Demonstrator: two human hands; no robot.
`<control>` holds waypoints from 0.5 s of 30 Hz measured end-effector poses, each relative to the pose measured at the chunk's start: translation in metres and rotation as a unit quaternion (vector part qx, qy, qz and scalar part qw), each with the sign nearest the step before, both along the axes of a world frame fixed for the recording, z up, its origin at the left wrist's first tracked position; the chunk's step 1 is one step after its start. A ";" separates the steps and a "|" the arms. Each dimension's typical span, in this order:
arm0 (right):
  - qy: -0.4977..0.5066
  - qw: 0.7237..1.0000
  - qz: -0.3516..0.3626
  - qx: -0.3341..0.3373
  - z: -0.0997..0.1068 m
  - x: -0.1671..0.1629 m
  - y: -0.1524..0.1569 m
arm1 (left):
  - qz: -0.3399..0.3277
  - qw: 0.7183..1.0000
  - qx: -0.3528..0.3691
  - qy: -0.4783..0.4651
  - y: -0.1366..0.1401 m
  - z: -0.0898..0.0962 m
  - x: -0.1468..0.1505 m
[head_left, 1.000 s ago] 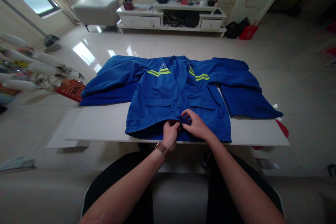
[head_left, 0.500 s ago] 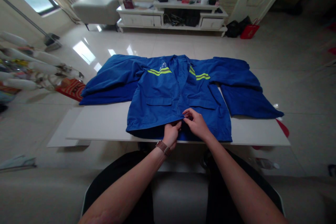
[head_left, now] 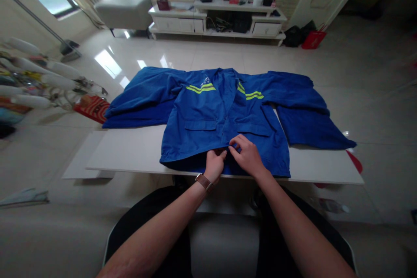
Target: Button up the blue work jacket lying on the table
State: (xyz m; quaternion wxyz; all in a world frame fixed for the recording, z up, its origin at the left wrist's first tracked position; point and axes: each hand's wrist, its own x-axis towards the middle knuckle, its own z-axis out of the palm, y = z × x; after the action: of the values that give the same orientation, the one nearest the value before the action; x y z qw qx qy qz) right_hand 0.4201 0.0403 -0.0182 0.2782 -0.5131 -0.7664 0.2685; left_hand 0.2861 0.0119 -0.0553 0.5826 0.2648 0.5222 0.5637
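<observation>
A blue work jacket (head_left: 202, 113) with yellow-green stripes across the chest lies front up on a white table (head_left: 130, 150), sleeves spread to both sides. Its front hem is raised off the table at the middle. My left hand (head_left: 215, 165), with a brown-strapped watch (head_left: 204, 182) on the wrist, reaches under that hem, its fingers partly hidden by the cloth. From above, my right hand (head_left: 246, 155) pinches the hem at the lower end of the front opening. The two hands are close together, both closed on the jacket's edge.
Across the shiny tiled floor stands a white TV cabinet (head_left: 178, 24) with assorted items on top. A grey stool (head_left: 124, 11) is by the window. Red bag (head_left: 313, 40) and black bags sit right of the cabinet. A plastic bottle (head_left: 334, 205) lies on the floor at right.
The whole view has shifted slightly, so things appear a little further right. Both hands keep nearly the same hold on the jacket's hem.
</observation>
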 end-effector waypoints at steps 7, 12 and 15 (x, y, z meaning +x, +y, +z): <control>-0.013 0.999 0.037 -0.018 -0.001 0.000 -0.001 | -0.005 0.999 0.027 0.046 -0.001 -0.003 0.004; 0.031 0.999 0.008 -0.026 -0.012 -0.004 0.002 | -0.007 0.998 0.034 0.053 -0.002 -0.001 0.004; 0.063 0.997 -0.002 -0.039 -0.017 -0.006 0.002 | -0.006 0.998 0.035 0.051 0.000 -0.003 0.003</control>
State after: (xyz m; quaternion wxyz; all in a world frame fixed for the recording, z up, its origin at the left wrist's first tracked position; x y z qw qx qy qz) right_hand 0.4139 0.0426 -0.0351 0.3056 -0.5070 -0.7355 0.3295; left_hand 0.2894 0.0114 -0.0585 0.5491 0.3167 0.5299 0.5633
